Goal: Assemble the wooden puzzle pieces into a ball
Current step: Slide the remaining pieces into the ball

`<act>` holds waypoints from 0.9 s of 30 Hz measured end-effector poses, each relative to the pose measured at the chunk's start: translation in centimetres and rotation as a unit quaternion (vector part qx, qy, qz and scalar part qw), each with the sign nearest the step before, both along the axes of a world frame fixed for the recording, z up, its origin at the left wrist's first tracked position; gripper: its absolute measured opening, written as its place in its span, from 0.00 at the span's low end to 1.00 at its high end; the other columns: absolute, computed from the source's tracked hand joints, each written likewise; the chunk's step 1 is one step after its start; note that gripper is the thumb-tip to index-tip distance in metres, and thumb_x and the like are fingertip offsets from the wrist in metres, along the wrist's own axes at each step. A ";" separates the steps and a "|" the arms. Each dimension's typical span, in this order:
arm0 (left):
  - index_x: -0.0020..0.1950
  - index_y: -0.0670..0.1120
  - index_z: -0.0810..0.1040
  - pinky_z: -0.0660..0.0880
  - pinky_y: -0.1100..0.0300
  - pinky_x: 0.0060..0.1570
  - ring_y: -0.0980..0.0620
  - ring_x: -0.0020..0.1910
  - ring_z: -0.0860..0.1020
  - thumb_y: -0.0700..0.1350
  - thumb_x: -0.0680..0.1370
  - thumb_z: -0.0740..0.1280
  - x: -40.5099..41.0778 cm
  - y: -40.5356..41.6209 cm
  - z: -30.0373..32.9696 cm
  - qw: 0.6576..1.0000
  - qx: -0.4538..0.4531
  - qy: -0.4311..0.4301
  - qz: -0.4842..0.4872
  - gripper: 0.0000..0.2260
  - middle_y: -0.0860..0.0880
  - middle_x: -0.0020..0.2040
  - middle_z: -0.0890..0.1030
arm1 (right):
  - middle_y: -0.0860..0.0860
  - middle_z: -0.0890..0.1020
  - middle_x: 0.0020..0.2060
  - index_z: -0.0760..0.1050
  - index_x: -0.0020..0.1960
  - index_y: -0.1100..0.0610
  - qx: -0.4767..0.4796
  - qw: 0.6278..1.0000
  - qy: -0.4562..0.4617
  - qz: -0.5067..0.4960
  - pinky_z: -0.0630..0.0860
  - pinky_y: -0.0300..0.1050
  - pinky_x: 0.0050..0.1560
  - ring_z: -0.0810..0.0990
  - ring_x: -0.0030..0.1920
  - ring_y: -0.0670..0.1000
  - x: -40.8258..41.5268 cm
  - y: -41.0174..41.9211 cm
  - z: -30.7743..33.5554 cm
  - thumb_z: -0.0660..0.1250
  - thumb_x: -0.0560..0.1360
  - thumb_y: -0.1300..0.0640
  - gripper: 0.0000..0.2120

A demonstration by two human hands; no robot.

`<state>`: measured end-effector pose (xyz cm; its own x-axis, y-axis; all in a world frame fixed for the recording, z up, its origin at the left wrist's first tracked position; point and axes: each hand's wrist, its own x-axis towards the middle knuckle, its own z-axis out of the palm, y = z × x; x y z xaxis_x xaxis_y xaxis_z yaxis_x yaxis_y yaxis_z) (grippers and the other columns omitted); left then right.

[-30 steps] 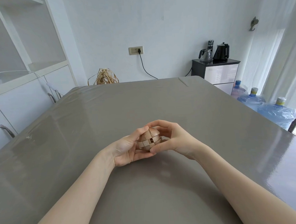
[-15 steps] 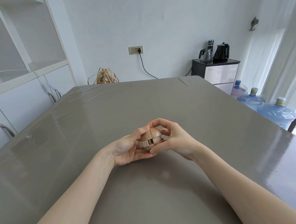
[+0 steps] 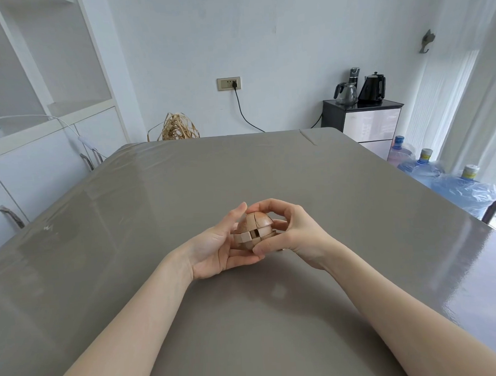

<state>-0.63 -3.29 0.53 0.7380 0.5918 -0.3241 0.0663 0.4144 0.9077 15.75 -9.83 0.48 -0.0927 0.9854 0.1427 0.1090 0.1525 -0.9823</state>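
Note:
A light wooden puzzle ball [image 3: 253, 229] made of interlocked pieces is held just above the grey table [image 3: 155, 211] near its middle. A small dark gap shows in its front face and the top pieces form a rounded cap. My left hand [image 3: 215, 248] cups it from the left and below, thumb up along its side. My right hand [image 3: 293, 231] wraps over it from the right, fingers arched over the top and thumb under the front. The back and underside of the ball are hidden by my fingers.
White cabinets and shelves [image 3: 35, 148] run along the left. Beyond the table's far edge sit a straw bundle [image 3: 178, 128] and a black cabinet [image 3: 364, 122] with kettles. Blue water jugs [image 3: 449, 181] stand at the right by the window.
Both hands have stayed in place around the ball. My right fingers have shifted slightly over the top and the ball has turned a little in my grip.

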 end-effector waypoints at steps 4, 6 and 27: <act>0.61 0.40 0.76 0.81 0.59 0.39 0.45 0.42 0.84 0.67 0.65 0.70 -0.4 0.3 0.1 1.000 0.005 -0.004 -0.021 0.36 0.40 0.48 0.83 | 0.48 0.82 0.42 0.78 0.52 0.52 -0.004 1.000 0.025 -0.003 0.75 0.37 0.34 0.80 0.41 0.50 0.0 -0.1 0.1 0.75 0.56 0.68 0.26; 0.62 0.43 0.76 0.81 0.57 0.43 0.42 0.47 0.83 0.65 0.57 0.77 -0.6 0.4 0.3 0.999 0.015 -0.011 -0.033 0.40 0.39 0.52 0.82 | 0.49 0.83 0.42 0.78 0.53 0.52 -0.009 0.999 0.049 -0.007 0.74 0.38 0.34 0.81 0.41 0.51 0.0 0.0 0.0 0.74 0.57 0.67 0.26; 0.58 0.39 0.77 0.79 0.61 0.51 0.48 0.52 0.82 0.38 0.64 0.73 0.3 0.0 0.2 0.985 0.082 -0.081 0.125 0.22 0.42 0.52 0.83 | 0.55 0.78 0.54 0.77 0.53 0.55 -0.009 0.984 0.156 -0.088 0.81 0.50 0.48 0.82 0.43 0.54 0.5 0.4 -0.4 0.73 0.63 0.76 0.25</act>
